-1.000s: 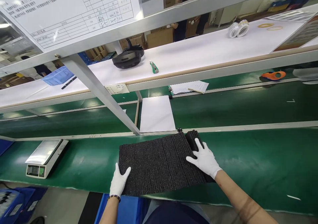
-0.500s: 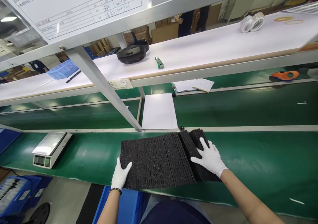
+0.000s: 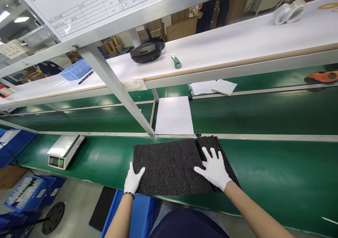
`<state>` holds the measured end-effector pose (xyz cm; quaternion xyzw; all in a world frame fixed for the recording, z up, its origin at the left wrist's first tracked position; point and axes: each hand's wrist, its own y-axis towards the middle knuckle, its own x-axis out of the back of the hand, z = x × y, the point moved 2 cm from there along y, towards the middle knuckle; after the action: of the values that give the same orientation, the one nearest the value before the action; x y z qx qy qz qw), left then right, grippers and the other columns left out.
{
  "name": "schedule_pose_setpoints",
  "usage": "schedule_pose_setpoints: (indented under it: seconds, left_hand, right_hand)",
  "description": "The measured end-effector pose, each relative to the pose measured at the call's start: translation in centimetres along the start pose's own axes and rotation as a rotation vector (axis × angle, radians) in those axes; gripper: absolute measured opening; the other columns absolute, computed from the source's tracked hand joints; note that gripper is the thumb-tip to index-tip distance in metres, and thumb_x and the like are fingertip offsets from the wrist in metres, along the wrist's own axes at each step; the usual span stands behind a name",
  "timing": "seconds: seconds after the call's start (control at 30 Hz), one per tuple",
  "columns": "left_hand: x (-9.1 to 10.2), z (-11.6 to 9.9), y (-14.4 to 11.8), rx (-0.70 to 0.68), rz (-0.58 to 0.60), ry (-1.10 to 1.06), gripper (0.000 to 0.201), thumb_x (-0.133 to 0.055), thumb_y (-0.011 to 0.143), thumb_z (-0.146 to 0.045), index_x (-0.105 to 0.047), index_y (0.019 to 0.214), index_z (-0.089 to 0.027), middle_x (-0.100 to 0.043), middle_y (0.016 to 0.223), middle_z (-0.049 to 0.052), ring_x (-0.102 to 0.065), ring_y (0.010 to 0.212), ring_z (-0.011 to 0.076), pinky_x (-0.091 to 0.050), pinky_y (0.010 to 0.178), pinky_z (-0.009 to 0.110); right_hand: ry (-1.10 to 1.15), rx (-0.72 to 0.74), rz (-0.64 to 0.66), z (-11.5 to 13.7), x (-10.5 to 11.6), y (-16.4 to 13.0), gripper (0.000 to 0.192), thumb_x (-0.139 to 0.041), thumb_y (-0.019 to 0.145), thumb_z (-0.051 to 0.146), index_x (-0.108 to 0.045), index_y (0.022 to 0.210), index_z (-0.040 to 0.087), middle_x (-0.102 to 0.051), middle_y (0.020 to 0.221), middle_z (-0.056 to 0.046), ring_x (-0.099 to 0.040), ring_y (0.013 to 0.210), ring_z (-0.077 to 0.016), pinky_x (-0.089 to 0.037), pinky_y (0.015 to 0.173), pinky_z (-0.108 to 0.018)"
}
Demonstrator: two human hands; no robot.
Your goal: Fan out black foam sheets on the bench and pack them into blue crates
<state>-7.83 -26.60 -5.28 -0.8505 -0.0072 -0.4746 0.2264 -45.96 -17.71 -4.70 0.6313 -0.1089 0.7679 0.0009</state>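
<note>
**Right hand slides inward across the foam strips**

A row of black foam strips (image 3: 174, 166), stood on edge and packed side by side, lies on the near green conveyor belt (image 3: 277, 167), just in front of the white sheet (image 3: 174, 115). The left hand (image 3: 133, 180), in a white glove, is braced flat against the row's left near corner, fingers together and thumb splayed, much where it was a second ago. The right hand (image 3: 214, 167) has changed more: a moment earlier it lay out at the right end, fingers draped over the tilted end strips; now it lies flat and spread on top, a little nearer the middle, gripping nothing. The end strips look less fanned out than before, so the row seems to be getting squared up between the two palms (part of the apparent shift is the head camera tipping). A digital scale (image 3: 65, 150) sits well apart to the left on the same belt.
</note>
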Motion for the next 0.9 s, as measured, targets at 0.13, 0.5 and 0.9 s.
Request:
schedule_pose_setpoints:
  seconds: [0.13, 0.5, 0.9]
  left_hand:
    - [-0.1, 0.2, 0.1, 0.002, -0.003, -0.003, 0.094, -0.053, 0.083, -0.059, -0.008, 0.153, -0.017, -0.039, 0.152, 0.016, -0.04, 0.137, 0.0299, -0.034, 0.112, 0.039]
    - [-0.4, 0.7, 0.4, -0.028, -0.034, -0.013, 0.094, -0.057, 0.082, -0.058, -0.012, 0.153, -0.016, -0.042, 0.149, 0.017, -0.046, 0.133, 0.0293, -0.039, 0.107, 0.037]
    - [-0.3, 0.6, 0.4, -0.014, -0.032, -0.027, 0.095, -0.061, 0.08, -0.057, -0.014, 0.153, -0.017, -0.043, 0.149, 0.016, -0.046, 0.133, 0.0281, -0.039, 0.107, 0.035]
  right_hand:
    - [0.007, -0.023, 0.015, 0.7, -0.3, 0.3, 0.067, -0.046, 0.075, 0.079, -0.077, 0.102, 0.026, -0.028, 0.156, -0.006, -0.014, 0.142, -0.0432, -0.003, 0.115, -0.058]
    - [-0.21, -0.009, -0.182, -1.9, -2.2, 0.1, 0.068, -0.05, 0.079, 0.058, -0.057, 0.135, 0.019, -0.042, 0.148, -0.015, -0.03, 0.134, -0.0421, -0.015, 0.11, -0.06]
    - [-0.047, 0.07, -0.009, 4.2, -1.5, 0.7, 0.069, -0.038, 0.08, 0.078, -0.077, 0.099, 0.024, -0.031, 0.155, -0.008, -0.019, 0.14, -0.0444, -0.006, 0.113, -0.061]
